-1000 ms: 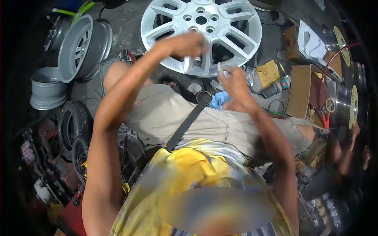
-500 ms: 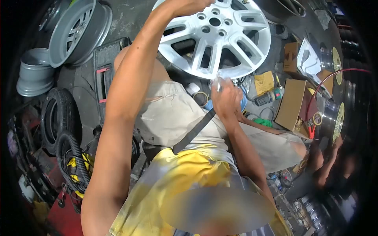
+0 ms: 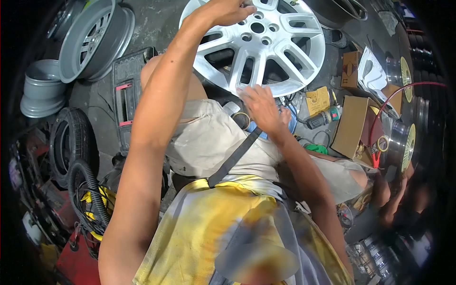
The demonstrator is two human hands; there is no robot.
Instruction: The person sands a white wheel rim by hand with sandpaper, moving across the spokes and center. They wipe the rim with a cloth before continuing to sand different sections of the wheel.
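Note:
A silver-white alloy wheel [image 3: 259, 56] lies face up in front of my knees, its spokes and hub holes showing. My left hand [image 3: 230, 10] is over the upper spokes, left of the hub, with fingers curled in. Whatever those fingers may hold is hidden, and the picture's top edge cuts off part of the hand. At the wheel's near rim is my right hand [image 3: 263, 108], its fingers stretched out and the thumb apart. The fingertips touch or nearly touch the rim and are slightly blurred. I see nothing held in that hand.
Grey wheels [image 3: 90, 45] and a tyre [image 3: 76, 137] stand at the left, beside a black case [image 3: 124, 102]. A corded power tool [image 3: 323, 117], yellow sheet [image 3: 317, 100] and open cardboard box [image 3: 350, 126] are at the right. Another person's arm [image 3: 398, 197] shows at far right.
My right hand has gone from closed fingers around something pale at the rim to stretched fingers, slightly left. My left hand has moved left and a little down over the wheel.

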